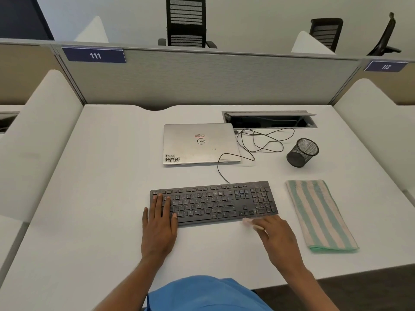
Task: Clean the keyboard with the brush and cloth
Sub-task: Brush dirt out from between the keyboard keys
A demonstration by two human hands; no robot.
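1. Looks down on a white bench (101,176) with low dividers on three sides.
2. Shows a black keyboard (213,202) lying flat near the front middle of the bench, its cable (221,167) running back towards a closed silver laptop (199,143).
3. Shows the left hand (159,223) resting palm down on the keyboard's left end, fingers (167,204) straight and released, laid over the keys.
4. Shows the right hand (272,234) just off the keyboard's near right corner, fingers curled and grasping a thin pale brush (252,223); bristle end blurred, at the keyboard's front edge, contact impossible to tell.
5. Places a folded cloth (321,215), striped green and pale pink, flat on the bench just right of the keyboard, apart from both hands.
6. Adds a black mesh pen cup (302,152) behind the cloth, right of the laptop, and an open cable hatch (269,120) at the back.
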